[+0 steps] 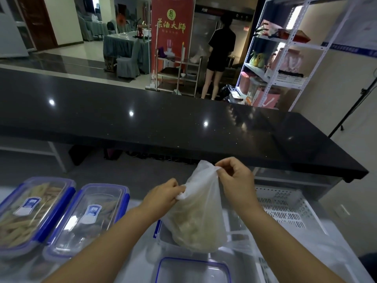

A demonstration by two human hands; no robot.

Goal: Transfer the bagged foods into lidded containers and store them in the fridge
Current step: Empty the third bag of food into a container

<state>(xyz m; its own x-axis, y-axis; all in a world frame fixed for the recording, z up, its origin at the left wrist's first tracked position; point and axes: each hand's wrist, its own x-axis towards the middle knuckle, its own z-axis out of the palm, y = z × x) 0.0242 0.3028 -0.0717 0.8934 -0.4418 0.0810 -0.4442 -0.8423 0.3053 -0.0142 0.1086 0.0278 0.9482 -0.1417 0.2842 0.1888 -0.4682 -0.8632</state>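
Note:
A thin clear plastic bag with pale food in its bottom hangs over an open clear container in front of me. My left hand pinches the bag's left rim. My right hand pinches the top right rim, higher up. A loose blue-rimmed lid lies at the near edge. On the left stand two closed containers with blue clips: one full of pale strips, the other holding darker food.
A white perforated basket sits to the right on the glass-topped surface. A long black counter runs across behind it. Beyond, a person stands with their back turned near a white shelf rack.

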